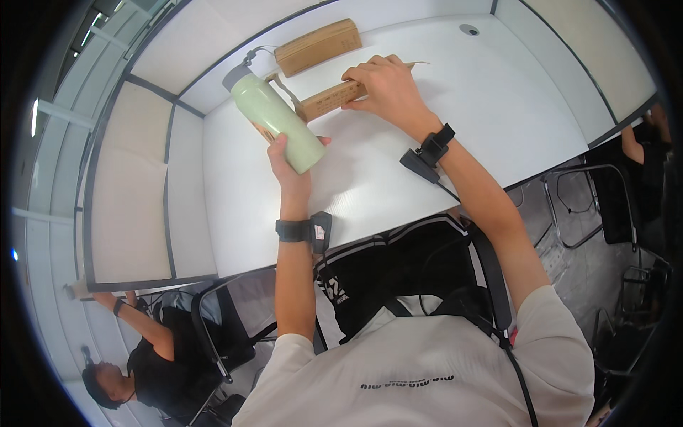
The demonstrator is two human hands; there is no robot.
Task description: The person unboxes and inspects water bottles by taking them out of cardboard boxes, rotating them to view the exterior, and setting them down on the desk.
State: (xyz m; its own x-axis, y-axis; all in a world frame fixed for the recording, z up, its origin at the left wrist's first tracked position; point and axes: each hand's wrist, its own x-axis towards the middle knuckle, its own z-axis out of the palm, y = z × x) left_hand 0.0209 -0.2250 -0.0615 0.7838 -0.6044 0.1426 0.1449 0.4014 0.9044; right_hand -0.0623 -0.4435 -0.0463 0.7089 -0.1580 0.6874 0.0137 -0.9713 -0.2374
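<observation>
My left hand (291, 165) grips the lower part of a pale green bottle (275, 120), which leans up and to the left. The bottle has a grey lid (236, 77) with a cord loop at its top. To the right of it, my right hand (387, 88) is closed around a small brown cardboard box (331, 101) bearing printed writing. The box's near left end has raised flaps, partly behind the bottle. Another flap sticks out past my right hand. My palm hides the box's right part.
A second, closed cardboard box (320, 47) lies at the back of the white desk (373, 165). Partition panels (187, 155) border the desk. A cable grommet (469, 30) sits at the far right. Another person (155, 347) sits at lower left; chairs (587, 203) stand at right.
</observation>
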